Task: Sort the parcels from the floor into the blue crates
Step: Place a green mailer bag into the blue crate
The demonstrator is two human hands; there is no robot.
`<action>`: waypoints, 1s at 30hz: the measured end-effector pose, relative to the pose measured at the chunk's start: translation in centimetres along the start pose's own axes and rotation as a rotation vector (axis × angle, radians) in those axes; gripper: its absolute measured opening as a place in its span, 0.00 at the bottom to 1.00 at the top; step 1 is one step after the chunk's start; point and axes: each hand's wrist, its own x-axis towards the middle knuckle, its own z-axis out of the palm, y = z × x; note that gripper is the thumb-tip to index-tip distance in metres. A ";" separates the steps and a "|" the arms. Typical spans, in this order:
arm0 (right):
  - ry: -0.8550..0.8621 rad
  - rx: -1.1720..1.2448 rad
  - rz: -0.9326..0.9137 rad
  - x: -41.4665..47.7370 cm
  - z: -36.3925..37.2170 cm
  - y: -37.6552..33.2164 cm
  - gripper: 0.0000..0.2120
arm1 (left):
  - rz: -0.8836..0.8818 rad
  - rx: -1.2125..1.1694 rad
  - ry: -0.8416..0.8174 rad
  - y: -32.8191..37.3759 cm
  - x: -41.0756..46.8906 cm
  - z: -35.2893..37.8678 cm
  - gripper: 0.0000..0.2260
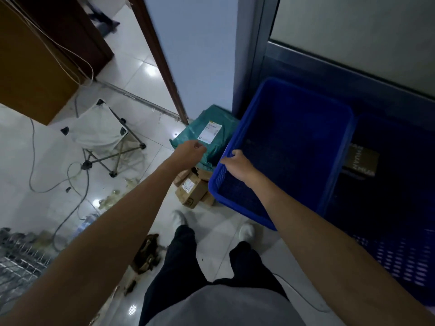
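Note:
A teal plastic parcel [213,124] with a white label leans against the wall beside a blue crate [294,114]. My left hand [188,152] reaches down onto its lower edge with the fingers curled; whether it grips the bag is unclear. My right hand [236,164] is shut on the crate's left rim. Several small cardboard parcels [191,189] lie on the floor just below the teal one. A second, darker blue crate [400,250] stands to the right and holds a brown box [362,161].
A white folding stool [98,130] stands to the left, with loose cables [70,184] across the tiled floor. A wire rack [21,260] is at the lower left and a brown bag [147,252] lies near my feet. A brown cabinet [30,67] fills the upper left.

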 end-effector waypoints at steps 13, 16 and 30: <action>0.241 0.089 0.239 15.6 10.8 -5.9 0.31 | -0.003 0.005 -0.283 -9.4 18.8 -6.3 0.19; 0.313 0.089 0.302 19.7 12.4 -5.6 0.32 | 0.021 0.092 -0.340 -13.3 23.1 -5.7 0.21; 0.379 0.350 0.489 31.2 15.7 2.7 0.32 | -0.038 0.134 -0.460 -25.1 36.8 1.8 0.32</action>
